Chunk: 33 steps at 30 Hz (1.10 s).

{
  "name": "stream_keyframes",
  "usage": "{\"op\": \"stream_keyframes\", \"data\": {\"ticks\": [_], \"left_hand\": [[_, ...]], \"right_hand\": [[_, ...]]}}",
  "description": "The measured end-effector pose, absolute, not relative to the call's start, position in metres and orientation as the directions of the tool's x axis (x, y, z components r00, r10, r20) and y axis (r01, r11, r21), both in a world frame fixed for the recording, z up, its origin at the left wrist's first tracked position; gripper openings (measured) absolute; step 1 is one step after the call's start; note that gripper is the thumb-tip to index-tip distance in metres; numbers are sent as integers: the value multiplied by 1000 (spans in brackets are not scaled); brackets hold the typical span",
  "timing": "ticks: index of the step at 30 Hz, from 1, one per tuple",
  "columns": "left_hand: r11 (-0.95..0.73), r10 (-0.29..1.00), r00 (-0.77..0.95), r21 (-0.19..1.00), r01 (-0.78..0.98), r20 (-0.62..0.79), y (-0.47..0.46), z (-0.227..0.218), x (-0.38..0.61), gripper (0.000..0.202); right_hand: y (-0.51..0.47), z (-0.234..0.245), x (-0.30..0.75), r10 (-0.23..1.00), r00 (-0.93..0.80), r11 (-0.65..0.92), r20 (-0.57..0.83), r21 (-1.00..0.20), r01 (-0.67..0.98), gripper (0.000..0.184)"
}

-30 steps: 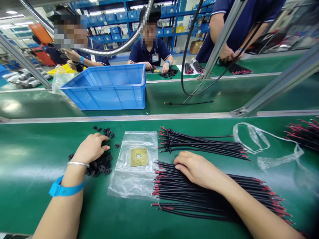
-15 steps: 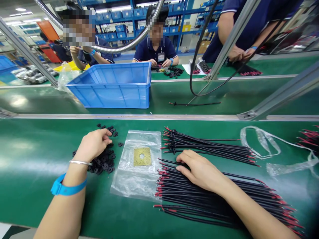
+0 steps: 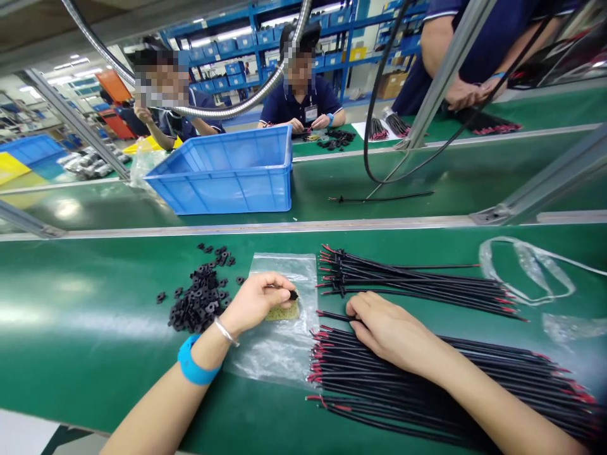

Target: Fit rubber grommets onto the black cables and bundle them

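Between the thumb and index finger of my left hand (image 3: 253, 303) is a small black part (image 3: 293, 295). That hand is over a yellow sponge-like square (image 3: 283, 312), partly covering it, on a clear plastic bag (image 3: 270, 360). To its left lies a pile of similar black parts (image 3: 196, 302), some with visible holes. My right hand (image 3: 391, 328) has its fingers closed on one black cable (image 3: 332, 315), whose red-wired end points left. Beneath that forearm spreads a row of black cables (image 3: 374, 373) with red ends. Farther back are cables carrying black parts (image 3: 417, 283) near their left ends.
A blue bin (image 3: 227, 183) stands beyond the metal rail (image 3: 237, 229). A single cable (image 3: 384, 199) lies right of it. Clear plastic strips (image 3: 526, 272) rest at the right. A black cord (image 3: 367, 139) and a metal hose (image 3: 227, 114) hang overhead. Co-workers sit or stand opposite.
My left hand has moved right from the pile to above the yellow square, now with a black part in its fingers. My right hand now has one cable's end raised apart from the row.
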<state>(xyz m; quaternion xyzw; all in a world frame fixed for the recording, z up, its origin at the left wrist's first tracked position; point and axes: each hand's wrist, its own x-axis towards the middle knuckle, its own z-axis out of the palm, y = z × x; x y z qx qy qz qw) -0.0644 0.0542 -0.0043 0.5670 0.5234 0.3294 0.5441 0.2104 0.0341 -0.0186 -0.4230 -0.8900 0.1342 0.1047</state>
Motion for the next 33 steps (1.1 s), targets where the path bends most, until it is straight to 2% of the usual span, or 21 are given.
{"op": "stream_keyframes", "data": {"ticks": [2, 4, 5, 7, 9, 11, 12, 14, 16, 18, 19, 20, 22, 24, 28, 33], "left_hand": [[83, 968, 198, 945, 315, -151, 54, -6, -64, 13], [-54, 984, 178, 896, 441, -28, 53, -7, -62, 10], [-164, 978, 199, 831, 532, 65, 51, -7, -61, 11], [-393, 916, 348, 608, 690, 198, 46, -6, -58, 14], [-541, 837, 521, 401, 739, 170, 40, -4, -55, 19], [-591, 798, 598, 299, 749, 79, 35, -1, -52, 24], [-589, 797, 601, 285, 756, 53, 34, 0, -51, 26], [-538, 830, 555, 344, 769, 57, 33, 0, -49, 25], [-399, 895, 441, 556, 729, 64, 33, 0, -46, 18], [-159, 955, 295, 836, 525, -3, 33, -1, -43, 10], [-29, 968, 242, 931, 364, -64, 33, -1, -40, 12], [82, 969, 213, 977, 199, -124, 32, -1, -37, 16], [213, 959, 199, 976, -47, -200, 28, 3, -30, 25], [268, 951, 201, 951, -156, -235, 24, 7, -23, 30], [305, 943, 207, 927, -219, -261, 17, 13, -16, 35], [317, 933, 241, 927, -201, -266, 14, 9, -18, 34]], "right_hand": [[34, -22, 212, 784, -612, 607, 104, -331, 722, 12], [35, -24, 214, 791, -594, 604, 146, -341, 721, 12], [36, -24, 215, 799, -577, 597, 170, -350, 722, 11], [38, -24, 216, 818, -533, 573, 215, -377, 728, 9], [39, -23, 216, 833, -482, 553, 272, -414, 723, 9], [38, -21, 215, 830, -445, 556, 336, -448, 700, 8], [36, -19, 214, 825, -434, 564, 362, -465, 683, 8], [33, -14, 211, 813, -421, 580, 402, -495, 648, 7], [28, -9, 208, 803, -414, 595, 429, -529, 605, 6], [24, -3, 205, 783, -421, 622, 458, -555, 553, 4], [22, 0, 203, 774, -428, 634, 468, -564, 530, 4], [20, 1, 202, 766, -435, 643, 474, -571, 511, 4], [17, 2, 199, 754, -438, 657, 490, -576, 487, 5], [15, 0, 197, 745, -426, 667, 514, -569, 481, 6], [13, -9, 196, 718, -415, 691, 558, -506, 516, 8], [13, -13, 197, 703, -400, 691, 588, -434, 577, 9]]}}
